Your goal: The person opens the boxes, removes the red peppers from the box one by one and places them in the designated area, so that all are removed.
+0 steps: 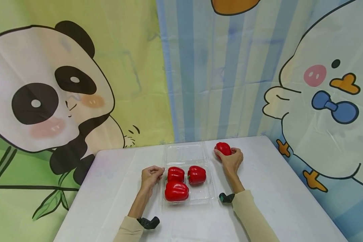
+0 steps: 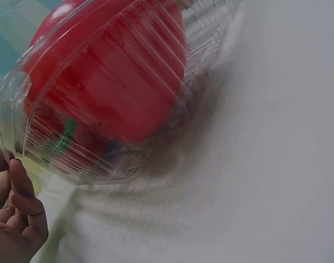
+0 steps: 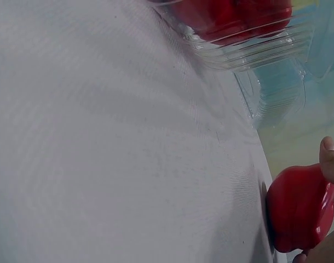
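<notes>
An opened clear plastic clamshell container (image 1: pixel 201 195) lies on the white table with three red bell peppers in its base: one at back left (image 1: pixel 175 174), one at back right (image 1: pixel 196 175) and one at front left (image 1: pixel 176 191). My left hand (image 1: pixel 149 177) pinches the container's left rim between thumb and fingertips, as the left wrist view also shows. To the right of the lid, my right hand (image 1: pixel 232 159) grips another red bell pepper (image 1: pixel 223 148). In the right wrist view that bell pepper (image 3: pixel 298 208) is at or just above the tabletop, its exact contact unclear.
The container's clear lid (image 1: pixel 186 154) is folded back flat toward the rear of the white table (image 1: pixel 118 188). Behind the table hangs a printed cloth (image 1: pixel 199 84) with a panda and a white bird. Each wrist wears a black camera mount.
</notes>
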{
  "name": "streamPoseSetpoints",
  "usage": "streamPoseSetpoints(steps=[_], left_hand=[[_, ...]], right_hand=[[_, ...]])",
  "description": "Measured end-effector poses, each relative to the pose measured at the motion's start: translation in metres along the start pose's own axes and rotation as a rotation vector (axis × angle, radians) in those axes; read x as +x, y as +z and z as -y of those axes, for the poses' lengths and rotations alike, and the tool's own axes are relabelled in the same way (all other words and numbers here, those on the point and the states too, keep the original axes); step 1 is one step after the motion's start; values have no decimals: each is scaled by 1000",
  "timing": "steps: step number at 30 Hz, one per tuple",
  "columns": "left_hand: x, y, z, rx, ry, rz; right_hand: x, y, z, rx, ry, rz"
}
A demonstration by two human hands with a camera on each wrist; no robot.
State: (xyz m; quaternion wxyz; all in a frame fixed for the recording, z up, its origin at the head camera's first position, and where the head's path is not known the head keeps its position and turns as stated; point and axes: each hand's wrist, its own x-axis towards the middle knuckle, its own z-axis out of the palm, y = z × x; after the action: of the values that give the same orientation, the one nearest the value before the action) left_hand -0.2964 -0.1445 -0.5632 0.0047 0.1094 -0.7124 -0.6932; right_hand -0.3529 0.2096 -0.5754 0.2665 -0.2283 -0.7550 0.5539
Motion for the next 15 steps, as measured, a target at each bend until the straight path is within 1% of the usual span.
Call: streamPoseSetpoints(steps=[8,15], left_hand=[[-1,0,0,-6,2,1],[0,-1,1,-8,8,5]], right_hand=[[1,-4,4,-17,-11,-24],[0,-12,10,0,-49,-39]])
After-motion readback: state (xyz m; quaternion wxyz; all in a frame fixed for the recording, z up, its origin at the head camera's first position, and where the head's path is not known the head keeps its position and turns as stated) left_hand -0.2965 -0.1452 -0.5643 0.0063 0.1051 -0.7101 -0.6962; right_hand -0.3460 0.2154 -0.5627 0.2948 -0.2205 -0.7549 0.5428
